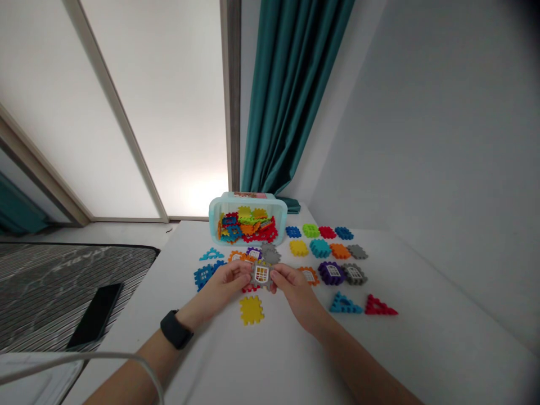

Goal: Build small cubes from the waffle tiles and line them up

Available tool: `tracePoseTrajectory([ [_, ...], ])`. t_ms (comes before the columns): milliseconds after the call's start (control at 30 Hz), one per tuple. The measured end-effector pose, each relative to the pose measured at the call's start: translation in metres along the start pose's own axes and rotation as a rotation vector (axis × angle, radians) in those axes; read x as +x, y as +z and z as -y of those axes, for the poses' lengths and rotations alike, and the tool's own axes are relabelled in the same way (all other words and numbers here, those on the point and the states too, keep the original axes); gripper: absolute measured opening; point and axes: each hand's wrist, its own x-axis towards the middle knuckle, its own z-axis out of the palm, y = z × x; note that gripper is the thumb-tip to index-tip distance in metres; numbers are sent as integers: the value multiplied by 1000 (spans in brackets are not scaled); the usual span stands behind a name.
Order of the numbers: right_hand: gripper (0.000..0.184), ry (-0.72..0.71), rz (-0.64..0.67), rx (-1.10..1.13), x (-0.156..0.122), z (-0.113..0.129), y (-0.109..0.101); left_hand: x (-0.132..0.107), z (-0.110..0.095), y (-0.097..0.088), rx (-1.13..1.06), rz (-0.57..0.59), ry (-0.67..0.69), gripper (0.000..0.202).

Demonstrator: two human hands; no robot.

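Observation:
Both hands meet over the white table [422, 337] and pinch one grey toothed tile with a window panel [261, 274]. My left hand [230, 281], with a black watch on its wrist, grips the tile's left edge. My right hand [291, 284] grips its right edge. A red tile [250, 288] shows just under the left fingers. A yellow square tile [251, 310] lies flat on the table below the hands. Orange, purple and grey tiles [257, 254] lie just behind the held one.
A pale blue tub [248, 220] on its side holds several coloured tiles. Rows of tiles [324, 247] lie to the right, with a blue triangle [345, 304] and a red triangle [378, 306] nearer. A black phone [96, 316] lies on a striped mattress at left. A teal curtain [291, 95] hangs behind.

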Motion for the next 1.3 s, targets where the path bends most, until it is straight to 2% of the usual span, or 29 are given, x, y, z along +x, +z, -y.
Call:
tracePoseTrajectory([
  [100, 25, -125, -22, -213, -1, -5, -2, 1, 2, 0, 17, 9, 10, 39],
  [233, 15, -416, -75, -529, -5, -9, -5, 1, 4, -3, 122, 1, 52, 39],
  [333, 18, -582, -82, -653, -6, -9, -6, 0, 5, -6, 166, 0, 71, 41],
  [467, 20, -687, -96, -759, -5, -10, -10, -2, 3, -7, 263, 3, 114, 39],
  [667, 25, -682, -106, -781, -5, -13, -9, -5, -4, -5, 591, -64, 316, 40],
  [767, 38, -618, -44, -704, -5, -13, -8, -5, -6, -6, 793, -81, 496, 35],
  [867, 53, -567, 13, -622, -5, -12, -8, -4, -7, -10, 902, -70, 597, 33],
  [1100, 55, -537, 55, -615, -5, -8, -11, -5, -4, -14, 930, -64, 633, 37],
  [1300, 47, -579, 69, -652, -5, 2, -15, -5, -6, -10, 899, -77, 621, 39],
])
